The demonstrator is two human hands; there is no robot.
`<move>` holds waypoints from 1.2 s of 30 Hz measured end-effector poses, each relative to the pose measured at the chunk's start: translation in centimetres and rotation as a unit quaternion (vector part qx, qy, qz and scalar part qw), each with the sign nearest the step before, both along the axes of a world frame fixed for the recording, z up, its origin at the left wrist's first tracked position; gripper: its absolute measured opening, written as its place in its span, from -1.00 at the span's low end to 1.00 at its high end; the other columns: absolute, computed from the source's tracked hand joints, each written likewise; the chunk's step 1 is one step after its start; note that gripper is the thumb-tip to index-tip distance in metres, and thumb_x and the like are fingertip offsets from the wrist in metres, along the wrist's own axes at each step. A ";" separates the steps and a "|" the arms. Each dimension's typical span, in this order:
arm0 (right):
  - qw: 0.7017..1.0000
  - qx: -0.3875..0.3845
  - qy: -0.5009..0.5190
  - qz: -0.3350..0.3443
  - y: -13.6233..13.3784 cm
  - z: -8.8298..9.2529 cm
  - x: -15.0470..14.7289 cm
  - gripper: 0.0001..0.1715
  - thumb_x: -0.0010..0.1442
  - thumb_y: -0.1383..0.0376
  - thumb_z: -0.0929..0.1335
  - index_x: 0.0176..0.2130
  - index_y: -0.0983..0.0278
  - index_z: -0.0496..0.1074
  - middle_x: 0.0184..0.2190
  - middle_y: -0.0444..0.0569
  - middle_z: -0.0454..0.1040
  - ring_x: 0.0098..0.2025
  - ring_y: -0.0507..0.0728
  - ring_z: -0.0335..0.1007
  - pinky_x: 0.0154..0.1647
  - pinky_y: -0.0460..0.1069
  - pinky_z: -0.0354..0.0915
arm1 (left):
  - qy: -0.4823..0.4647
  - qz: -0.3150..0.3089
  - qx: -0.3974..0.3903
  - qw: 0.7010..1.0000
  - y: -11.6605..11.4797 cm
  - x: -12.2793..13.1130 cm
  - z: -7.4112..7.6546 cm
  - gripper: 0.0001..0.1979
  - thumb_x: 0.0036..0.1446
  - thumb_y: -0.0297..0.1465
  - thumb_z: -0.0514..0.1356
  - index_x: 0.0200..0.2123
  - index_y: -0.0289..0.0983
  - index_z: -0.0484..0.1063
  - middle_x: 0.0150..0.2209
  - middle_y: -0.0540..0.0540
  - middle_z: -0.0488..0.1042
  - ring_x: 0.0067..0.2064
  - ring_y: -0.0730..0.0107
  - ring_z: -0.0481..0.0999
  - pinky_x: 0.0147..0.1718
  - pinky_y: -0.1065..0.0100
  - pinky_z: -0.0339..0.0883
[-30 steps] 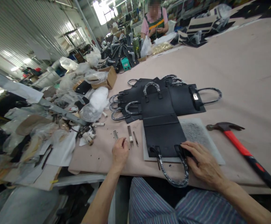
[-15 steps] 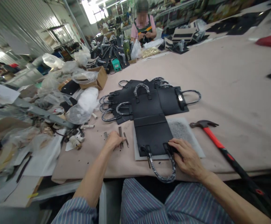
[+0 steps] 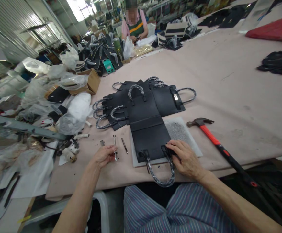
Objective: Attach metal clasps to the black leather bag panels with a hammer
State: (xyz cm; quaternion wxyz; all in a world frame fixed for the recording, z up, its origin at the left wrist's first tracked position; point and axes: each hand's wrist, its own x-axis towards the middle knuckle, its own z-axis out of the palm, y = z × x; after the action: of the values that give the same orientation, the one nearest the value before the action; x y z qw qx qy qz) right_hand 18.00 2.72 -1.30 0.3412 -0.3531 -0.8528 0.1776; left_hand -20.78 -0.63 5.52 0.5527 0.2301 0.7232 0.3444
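Note:
My left hand (image 3: 105, 156) pinches a slim metal punch (image 3: 115, 141), held upright with its wider end at the top. A second, darker metal rod (image 3: 124, 145) lies on the cloth just right of it. Under my right hand (image 3: 186, 158) is the corner of a black bag panel (image 3: 150, 137). My fingers lie over the handle tab there and the thumb is tucked low at the edge. The panel's plastic-wrapped handle (image 3: 160, 183) loops toward me over the table edge. Beneath the panel is a pale, worn slab (image 3: 179, 132).
A claw hammer (image 3: 213, 137) with a red and black handle lies at the right. Several black bag pieces (image 3: 116, 101) with wrapped handles are piled beyond the panel. Plastic bags and a cardboard box (image 3: 92, 82) crowd the left. A person (image 3: 134, 27) sits across the table.
My left hand has picked up the metal punch from the cloth and tilted it upright. My right hand stays on the panel's corner. The view has shifted right.

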 end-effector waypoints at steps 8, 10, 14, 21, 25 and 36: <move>1.000 -0.007 -0.002 0.000 0.0 0.0 -0.1 -0.50 0.21 0.44 0.25 0.13 0.25 0.35 0.09 0.12 0.39 0.13 0.32 0.31 0.23 0.33 0.22 | -0.086 0.093 0.273 0.954 -2.1 8.4 -1.7 -0.55 -0.07 -0.18 0.50 -0.28 -0.29 0.39 -0.26 -0.09 0.63 -0.31 0.32 0.65 -0.35 0.33 0.60; 1.000 -0.008 -0.002 -0.001 0.0 0.0 -0.1 -0.49 0.20 0.44 0.25 0.14 0.24 0.36 0.09 0.11 0.40 0.14 0.32 0.32 0.24 0.34 0.21 | -0.046 0.067 0.329 0.941 -1.7 10.9 -2.2 -0.63 0.05 -0.20 0.43 -0.23 -0.28 0.41 -0.20 -0.12 0.63 -0.23 0.25 0.67 -0.22 0.23 0.62; 1.000 -0.003 0.001 -0.005 0.0 0.1 -0.1 -0.49 0.19 0.43 0.26 0.13 0.24 0.37 0.08 0.11 0.41 0.11 0.32 0.33 0.21 0.33 0.24 | 0.098 -0.022 0.388 0.916 -1.0 13.7 -3.3 -0.83 0.21 -0.32 0.30 -0.17 -0.27 0.50 -0.18 -0.13 0.63 -0.13 0.26 0.66 -0.03 0.19 0.55; 1.000 -0.005 0.007 -0.003 0.1 0.6 -0.2 -0.53 0.22 0.44 0.24 0.11 0.26 0.37 0.05 0.12 0.42 0.10 0.31 0.33 0.18 0.30 0.26 | 0.217 -0.082 0.416 0.879 -2.2 14.3 -5.1 -0.83 0.27 -0.41 0.22 -0.07 -0.22 0.52 -0.14 -0.11 0.63 -0.09 0.27 0.63 0.01 0.20 0.52; 1.000 -0.003 0.010 -0.007 0.0 0.5 -0.2 -0.51 0.20 0.44 0.24 0.11 0.25 0.39 0.05 0.11 0.42 0.09 0.31 0.33 0.18 0.30 0.25 | 0.240 -0.093 0.430 0.865 -2.6 14.5 -5.3 -0.84 0.28 -0.42 0.21 -0.09 -0.21 0.53 -0.14 -0.11 0.63 -0.07 0.26 0.62 -0.01 0.22 0.52; 1.000 -0.012 0.004 -0.006 0.0 0.1 -0.1 -0.51 0.20 0.44 0.24 0.12 0.25 0.36 0.08 0.11 0.40 0.13 0.31 0.31 0.21 0.30 0.23 | 0.227 -0.127 0.454 0.852 -2.7 14.5 -5.2 -0.85 0.30 -0.42 0.20 -0.08 -0.21 0.51 -0.10 -0.13 0.63 -0.02 0.25 0.62 0.04 0.21 0.52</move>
State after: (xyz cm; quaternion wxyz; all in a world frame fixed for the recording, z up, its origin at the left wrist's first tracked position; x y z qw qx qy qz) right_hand 17.88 2.73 -1.16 0.3414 -0.3613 -0.8474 0.1869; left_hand -6.27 -3.29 0.37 0.2458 0.6167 0.5566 0.4994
